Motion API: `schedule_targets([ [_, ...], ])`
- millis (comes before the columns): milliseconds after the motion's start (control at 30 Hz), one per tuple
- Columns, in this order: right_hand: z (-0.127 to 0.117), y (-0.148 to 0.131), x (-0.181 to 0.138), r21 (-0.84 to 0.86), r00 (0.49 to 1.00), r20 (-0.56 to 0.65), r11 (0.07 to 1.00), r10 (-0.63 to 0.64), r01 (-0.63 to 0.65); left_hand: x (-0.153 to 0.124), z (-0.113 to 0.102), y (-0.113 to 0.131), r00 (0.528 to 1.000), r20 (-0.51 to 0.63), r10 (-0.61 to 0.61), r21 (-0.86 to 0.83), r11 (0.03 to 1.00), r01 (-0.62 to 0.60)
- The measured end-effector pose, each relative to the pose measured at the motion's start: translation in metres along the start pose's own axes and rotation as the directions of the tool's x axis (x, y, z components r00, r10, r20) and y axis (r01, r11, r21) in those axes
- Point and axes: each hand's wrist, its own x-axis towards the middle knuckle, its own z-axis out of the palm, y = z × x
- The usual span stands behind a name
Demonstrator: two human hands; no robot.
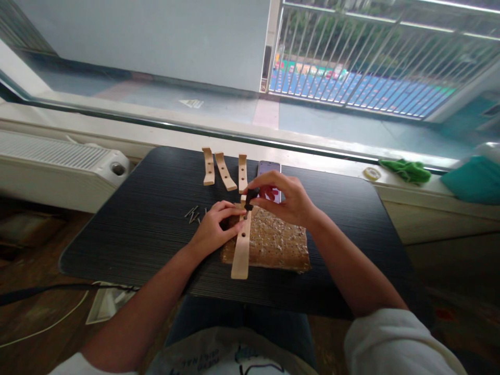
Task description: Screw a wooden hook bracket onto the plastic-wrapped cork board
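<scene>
A pale wooden strip with holes (241, 250) lies on a brown perforated board (273, 242) on the black table (148, 219). My left hand (214, 229) is closed, its fingers pressing the strip near its far end. My right hand (285, 200) pinches a small black tool handle (250, 198) held upright over the strip's far end. Loose dark screws (194, 213) lie just left of my left hand. Three more wooden strips (224, 171) lie side by side farther back.
A phone (269, 169) lies behind my right hand. A white radiator (58, 156) stands at the left. On the window sill are a tape roll (371, 173), a green cloth (406, 170) and a teal object (474, 179). A cable (47, 291) runs along the floor.
</scene>
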Motion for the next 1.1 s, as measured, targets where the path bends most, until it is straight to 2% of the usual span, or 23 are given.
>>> schedule_targets([
  [167, -0.0017, 0.0015, -0.001, 0.015, 0.999, 0.01, 0.999, 0.034, -0.034, 0.0, -0.0004, 0.0009, 1.0, -0.001, -0.005, 0.005, 1.0, 0.005],
  [367, -0.0048, 0.0023, -0.002, 0.067, 0.997, 0.077, 0.998, -0.007, 0.001, 0.0006, -0.0001, 0.0007, 1.0, -0.002, -0.008, 0.012, 1.0, 0.008],
  [600, -0.0018, 0.0031, -0.0024, 0.166, 0.988, 0.129, 0.98, 0.086, -0.107, 0.0003, -0.0007, 0.0017, 1.0, -0.001, -0.015, 0.011, 1.0, 0.015],
  [1100, -0.0009, 0.008, -0.0038, 0.088, 0.993, 0.046, 0.99, 0.11, -0.114, 0.0006, -0.001, 0.0024, 1.0, -0.004, -0.002, 0.013, 1.0, 0.002],
])
